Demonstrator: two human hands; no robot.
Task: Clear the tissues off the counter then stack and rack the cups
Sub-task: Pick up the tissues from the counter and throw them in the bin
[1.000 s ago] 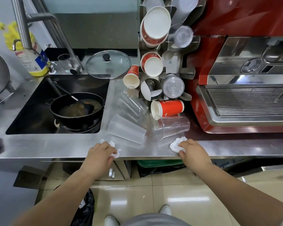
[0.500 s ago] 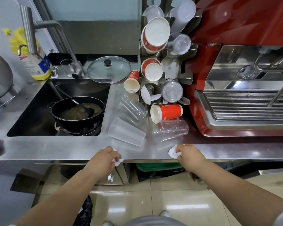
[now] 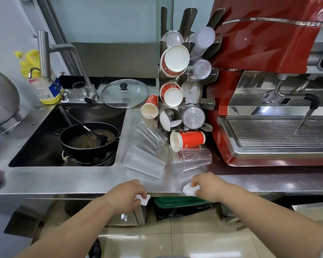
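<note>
My left hand (image 3: 125,194) grips a crumpled white tissue (image 3: 143,199) just past the counter's front edge. My right hand (image 3: 209,186) holds a second white tissue (image 3: 188,189) at the same edge. On the steel counter (image 3: 63,177) lie loose cups on their sides: a frosted plastic cup (image 3: 144,162), a clear plastic cup (image 3: 192,161), another clear cup (image 3: 151,132), a red paper cup (image 3: 187,139) and a smaller red paper cup (image 3: 150,107). The metal cup rack (image 3: 190,90) behind them holds red paper cups and clear lids.
A sink (image 3: 67,135) at left holds a black pan (image 3: 89,140) with a spatula. A glass lid (image 3: 125,94) rests behind it, near a faucet (image 3: 45,53) and a yellow bottle (image 3: 43,79). A red espresso machine (image 3: 272,90) fills the right. A green bin (image 3: 179,202) sits under the counter.
Both hands have closed on their tissues and pulled them back off the counter top to its front edge. The view has shifted downward and backward.
</note>
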